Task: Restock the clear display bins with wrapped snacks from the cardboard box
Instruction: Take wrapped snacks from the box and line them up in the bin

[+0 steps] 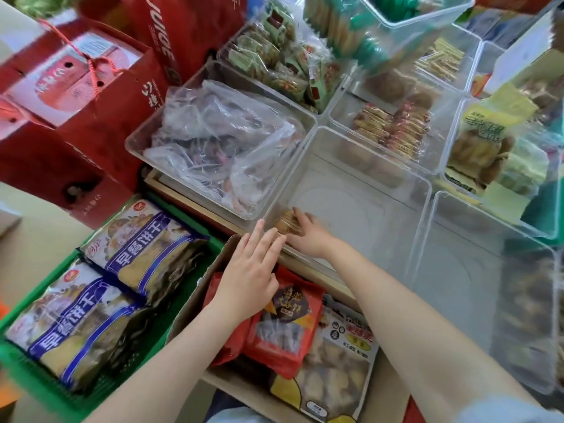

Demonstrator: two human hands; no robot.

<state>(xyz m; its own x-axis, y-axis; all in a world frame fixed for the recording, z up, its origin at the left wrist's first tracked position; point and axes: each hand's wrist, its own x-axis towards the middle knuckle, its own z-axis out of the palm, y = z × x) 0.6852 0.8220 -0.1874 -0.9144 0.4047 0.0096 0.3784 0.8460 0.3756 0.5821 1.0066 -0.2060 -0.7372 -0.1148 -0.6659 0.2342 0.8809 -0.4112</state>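
Observation:
My right hand (308,236) reaches into the near-left corner of a clear display bin (366,190) and its fingers curl over a stack of wrapped brown biscuits (288,225). Apart from that stack the bin's floor is bare. My left hand (250,276) hovers with straight fingers just outside the bin's near wall, above the cardboard box (195,300). The box holds a red snack bag (283,325) and a yellow-and-white snack bag (335,370).
A bin with a crumpled clear plastic bag (219,141) stands to the left. Bins of green-wrapped cakes (274,59) and biscuit packs (393,129) lie behind. A green crate with blue biscuit bags (100,288) sits at left, red gift bags (91,87) beyond.

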